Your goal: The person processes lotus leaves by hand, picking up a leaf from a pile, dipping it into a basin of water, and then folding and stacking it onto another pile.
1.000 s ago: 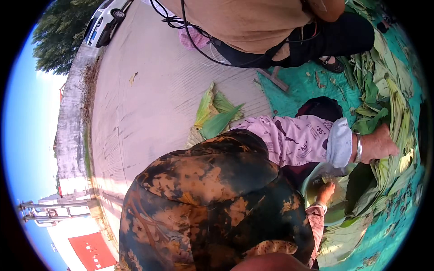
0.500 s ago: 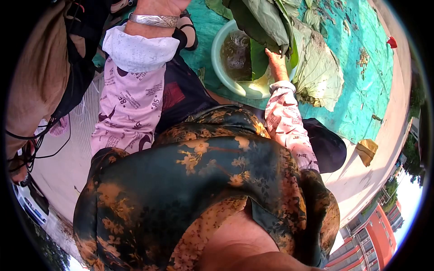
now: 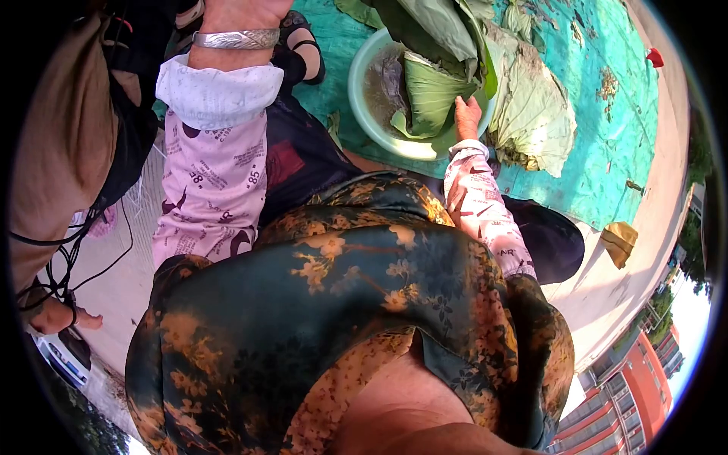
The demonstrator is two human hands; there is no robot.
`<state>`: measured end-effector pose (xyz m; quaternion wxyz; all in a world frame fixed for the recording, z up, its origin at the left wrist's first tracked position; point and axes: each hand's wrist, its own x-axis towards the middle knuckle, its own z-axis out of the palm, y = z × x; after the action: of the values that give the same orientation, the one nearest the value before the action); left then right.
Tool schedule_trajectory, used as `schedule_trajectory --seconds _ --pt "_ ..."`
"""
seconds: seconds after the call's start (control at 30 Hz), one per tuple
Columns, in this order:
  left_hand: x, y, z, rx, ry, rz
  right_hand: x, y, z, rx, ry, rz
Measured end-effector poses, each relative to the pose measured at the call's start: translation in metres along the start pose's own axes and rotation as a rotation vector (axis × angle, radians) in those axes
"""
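Turquoise sheeting (image 3: 607, 129) lies beyond and to both sides of the right fingers, with pale concrete (image 3: 622, 299) past its right edge. From left to right, we record the following.

At far left, well apart from both our hands, we note another person's tan garment (image 3: 57, 159) and, below it, that person's hand (image 3: 57, 315) beside black cables (image 3: 68, 277). Our left hand (image 3: 246, 10) runs out of view at the top; its fingers are cut off, so we cannot tell how far open they are or whether they hold anything. A silver bracelet (image 3: 239, 39) sits below them on the wrist. To the right of that wrist we find a black shoe (image 3: 312, 64) on a foot.

Left of the right fingers we observe a pale green basin (image 3: 413, 149) containing murky liquid (image 3: 381, 87). Our right hand (image 3: 468, 121) is at its right side, fingers nearly closed, gripping the right edge of a ribbed green leaf (image 3: 432, 87), which lies inside the basin to the left of those fingers. Just above the fingers hang larger folded leaves (image 3: 447, 34). Right of them we log a dry leaf (image 3: 535, 106) on the sheeting and, farther right and lower, a brown scrap (image 3: 619, 243).
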<state>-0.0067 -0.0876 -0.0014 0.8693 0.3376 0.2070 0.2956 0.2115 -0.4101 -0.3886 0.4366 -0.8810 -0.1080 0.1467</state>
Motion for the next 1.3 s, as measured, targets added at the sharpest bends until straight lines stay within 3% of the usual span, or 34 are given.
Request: schedule_trajectory --seconds 0.03,0.2,0.37,0.4,0.5,0.6,0.73,0.8,0.87,0.93,1.0,1.1,1.3 --pt "0.001 0.000 0.000 0.005 0.001 -0.003 -0.005 -0.004 0.001 -0.111 -0.025 0.058" --pt "0.001 -0.001 -0.001 0.001 0.005 0.041 -0.003 -0.024 -0.001 0.248 -0.179 0.065" --pt "0.003 -0.001 0.000 0.035 -0.015 0.017 -0.005 -0.106 -0.022 0.348 -0.146 0.049" --pt "0.005 -0.001 -0.001 0.035 0.002 0.022 -0.027 -0.153 -0.033 0.381 -0.091 0.108" --pt "0.008 -0.004 -0.005 -0.023 -0.004 0.032 -0.028 -0.181 -0.051 0.338 -0.186 -0.031" --pt "0.011 -0.004 -0.012 -0.051 -0.011 0.015 -0.002 -0.159 -0.054 0.592 -0.317 0.002" --pt "0.012 0.003 -0.010 -0.036 0.002 -0.006 0.005 -0.150 -0.068 0.499 -0.344 0.023" --pt "0.020 0.001 -0.021 -0.041 -0.012 -0.029 -0.002 -0.161 -0.072 0.608 -0.360 0.095" --pt "0.041 0.001 -0.069 0.164 0.037 0.104 -0.006 -0.169 -0.077 0.746 -0.368 0.137" --pt "0.028 -0.006 -0.049 0.159 0.126 0.068 -0.003 -0.159 -0.078 0.314 -0.317 0.128" --pt "0.028 0.010 -0.042 0.202 0.109 -0.032 0.001 -0.160 -0.084 0.170 -0.369 -0.024" --pt "0.029 0.009 -0.049 0.271 0.137 0.036 0.012 -0.170 -0.102 0.304 -0.340 0.110" --pt "0.006 0.007 -0.024 0.408 0.094 0.129 0.062 -0.180 -0.185 0.393 -0.058 0.128"
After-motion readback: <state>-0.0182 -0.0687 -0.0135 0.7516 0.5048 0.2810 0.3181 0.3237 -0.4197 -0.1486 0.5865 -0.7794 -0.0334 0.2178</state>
